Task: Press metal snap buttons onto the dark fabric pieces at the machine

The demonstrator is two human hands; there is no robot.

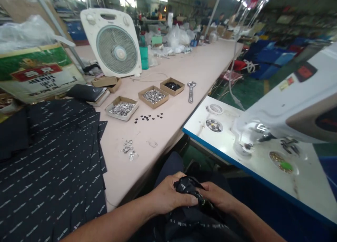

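A bunched piece of black fabric with white print (187,185) is held over my lap. My left hand (170,196) is closed on its left side, the thumb lying across the cloth. From the right, my right hand (217,197) grips the same fabric, its fingers partly hidden by the folds. The lower part of the cloth drapes over my legs. On the table ahead lie small silver snap parts (128,146) and a scatter of black snap caps (147,118).
Small boxes hold silver parts (122,108), more metal pieces (154,96) and black parts (172,85). An adjustable wrench (191,92) lies beside them. Printed dark fabric (52,171) covers the table's left. A fan (116,45) stands behind; a white machine (284,101) is at right.
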